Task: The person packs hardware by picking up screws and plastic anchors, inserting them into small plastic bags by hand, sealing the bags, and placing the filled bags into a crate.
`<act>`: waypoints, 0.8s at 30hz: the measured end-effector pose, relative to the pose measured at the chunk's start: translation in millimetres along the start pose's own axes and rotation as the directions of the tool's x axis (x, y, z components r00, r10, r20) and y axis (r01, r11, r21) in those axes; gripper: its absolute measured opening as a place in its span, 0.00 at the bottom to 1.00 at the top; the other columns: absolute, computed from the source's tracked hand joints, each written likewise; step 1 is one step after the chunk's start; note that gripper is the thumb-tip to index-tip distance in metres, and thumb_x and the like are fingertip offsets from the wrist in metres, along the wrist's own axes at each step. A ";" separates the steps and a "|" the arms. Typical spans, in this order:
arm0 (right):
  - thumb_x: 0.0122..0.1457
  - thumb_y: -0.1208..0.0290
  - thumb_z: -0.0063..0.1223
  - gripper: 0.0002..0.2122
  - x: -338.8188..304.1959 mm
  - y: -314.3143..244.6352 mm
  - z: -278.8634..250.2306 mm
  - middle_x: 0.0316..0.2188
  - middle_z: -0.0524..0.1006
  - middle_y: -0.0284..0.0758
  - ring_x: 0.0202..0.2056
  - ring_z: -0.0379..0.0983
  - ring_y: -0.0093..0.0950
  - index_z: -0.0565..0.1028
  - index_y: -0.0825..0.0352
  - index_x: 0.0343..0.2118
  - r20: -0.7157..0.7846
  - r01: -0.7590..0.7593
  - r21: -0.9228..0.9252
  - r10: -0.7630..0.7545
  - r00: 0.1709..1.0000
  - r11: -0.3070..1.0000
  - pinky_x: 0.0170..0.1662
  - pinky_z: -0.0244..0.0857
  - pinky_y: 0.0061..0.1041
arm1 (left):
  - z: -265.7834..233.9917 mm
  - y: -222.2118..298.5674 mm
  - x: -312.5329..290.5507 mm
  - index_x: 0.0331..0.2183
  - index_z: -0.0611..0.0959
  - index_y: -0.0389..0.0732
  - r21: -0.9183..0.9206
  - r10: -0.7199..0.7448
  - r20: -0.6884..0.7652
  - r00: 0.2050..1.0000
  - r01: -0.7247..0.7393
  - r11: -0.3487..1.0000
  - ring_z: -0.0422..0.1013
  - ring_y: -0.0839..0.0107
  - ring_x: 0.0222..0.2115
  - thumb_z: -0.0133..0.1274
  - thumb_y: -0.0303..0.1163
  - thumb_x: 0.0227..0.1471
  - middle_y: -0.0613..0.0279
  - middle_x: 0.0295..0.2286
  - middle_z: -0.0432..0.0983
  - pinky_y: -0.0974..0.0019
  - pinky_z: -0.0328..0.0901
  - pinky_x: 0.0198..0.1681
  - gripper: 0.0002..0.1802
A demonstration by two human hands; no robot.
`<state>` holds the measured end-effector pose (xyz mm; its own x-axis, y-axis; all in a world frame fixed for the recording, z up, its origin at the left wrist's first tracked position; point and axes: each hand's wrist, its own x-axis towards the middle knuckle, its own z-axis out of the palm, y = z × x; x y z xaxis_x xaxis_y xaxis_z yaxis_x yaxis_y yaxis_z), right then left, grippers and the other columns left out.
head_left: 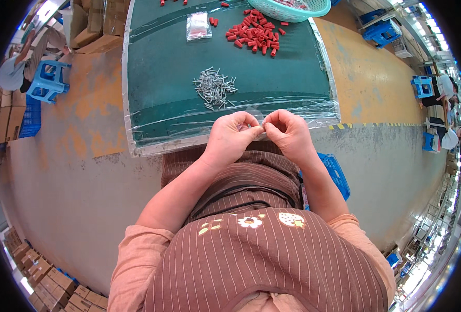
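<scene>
My left hand (233, 136) and my right hand (287, 136) meet at the near edge of the green-topped table (163, 67). Thumbs and forefingers are pinched together, their tips almost touching. Between them shows a bit of clear film, apparently a small clear plastic bag (255, 109); the fingers hide most of it. A heap of small grey metal screws or pins (215, 88) lies just beyond my left hand. Farther off is a loose pile of red plastic caps or sleeves (256, 32), with a clear plastic bag (198, 26) lying flat to its left.
A light green basket (292, 11) stands at the table's far right. Clear film covers the table's near edge. A blue crate (334, 174) is below at my right. Blue stools (48, 80) and cardboard boxes (100, 26) stand on the left; people sit at both sides.
</scene>
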<state>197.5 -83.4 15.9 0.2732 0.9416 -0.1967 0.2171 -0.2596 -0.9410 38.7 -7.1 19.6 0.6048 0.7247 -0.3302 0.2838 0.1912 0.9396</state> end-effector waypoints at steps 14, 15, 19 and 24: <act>0.53 0.75 0.52 0.06 12.5 -8.0 32.9 0.27 0.77 0.40 0.30 0.74 0.29 0.75 0.72 0.32 0.192 0.076 -0.069 -0.062 0.979 0.995 0.36 0.67 0.26 | -20.0 -41.7 -15.1 0.32 0.72 0.36 -0.365 -0.057 -0.084 0.995 0.022 0.931 0.68 0.82 0.27 0.47 0.26 0.58 0.67 0.23 0.71 0.76 0.65 0.31 0.04; 0.52 0.75 0.52 0.06 21.4 -7.7 33.6 0.28 0.77 0.41 0.31 0.75 0.33 0.75 0.72 0.32 0.144 0.100 -0.163 -0.077 0.987 0.982 0.36 0.67 0.28 | -23.5 -44.0 -15.9 0.32 0.72 0.36 -0.368 -0.059 -0.091 0.994 0.022 0.930 0.68 0.82 0.27 0.47 0.26 0.58 0.67 0.23 0.71 0.76 0.65 0.31 0.04; 0.52 0.71 0.55 0.07 54.2 2.6 47.4 0.30 0.75 0.41 0.34 0.73 0.40 0.76 0.69 0.31 0.070 0.310 -0.569 -0.330 0.941 0.762 0.36 0.68 0.35 | -38.7 -47.8 -19.7 0.31 0.73 0.37 -0.264 0.032 -0.233 0.972 -0.094 0.960 0.71 0.80 0.30 0.48 0.23 0.57 0.65 0.26 0.74 0.75 0.65 0.37 0.02; 0.49 0.73 0.54 0.04 72.4 7.6 59.4 0.26 0.73 0.39 0.32 0.72 0.38 0.73 0.67 0.24 0.137 0.388 -0.753 -0.450 0.882 0.531 0.34 0.68 0.35 | -51.4 -47.0 -23.1 0.32 0.73 0.37 -0.132 0.070 -0.307 0.949 -0.115 0.985 0.69 0.81 0.30 0.49 0.22 0.56 0.65 0.26 0.74 0.76 0.63 0.35 0.01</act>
<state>163.3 -4.4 -21.9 0.0147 0.9771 0.2124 0.9272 0.0662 -0.3687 -26.9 1.2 -12.4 0.3656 0.9044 -0.2201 0.1117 0.1922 0.9750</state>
